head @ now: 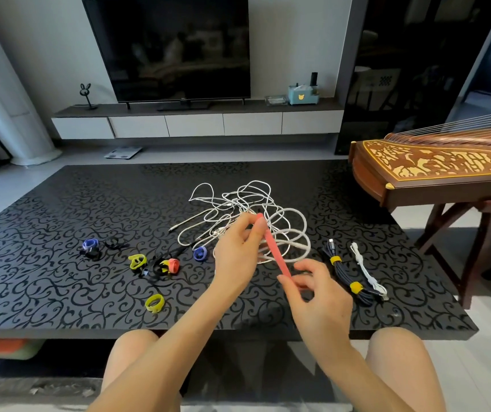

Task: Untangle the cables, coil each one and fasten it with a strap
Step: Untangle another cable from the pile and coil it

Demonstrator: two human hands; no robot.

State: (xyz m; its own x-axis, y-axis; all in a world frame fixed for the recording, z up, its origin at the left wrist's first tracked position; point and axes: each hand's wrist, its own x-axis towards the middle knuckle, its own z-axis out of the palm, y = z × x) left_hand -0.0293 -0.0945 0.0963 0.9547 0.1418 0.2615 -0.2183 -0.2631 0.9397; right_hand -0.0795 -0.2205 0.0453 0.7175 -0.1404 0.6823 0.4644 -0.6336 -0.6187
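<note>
Above black table (pixel 60 209), left hand (pixel 235 248) and right hand (pixel 318 295) pinch pink strap (pixel 272 248).

We've got a pink strap (pixel 274 251) held straight mid-frame, our left hand (pixel 238 251) pinching the top end, our right hand (pixel 318 295) the bottom, over the white cable tangle (pixel 238 203) on the black table (pixel 60 233). Rolled straps (pixel 137 261) sit to the left, a strapped dark cable (pixel 345 275) to the right.

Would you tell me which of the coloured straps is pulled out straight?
The long pink strap, pinched between left hand and right hand; the others lie curled on the black patterned table.
</note>
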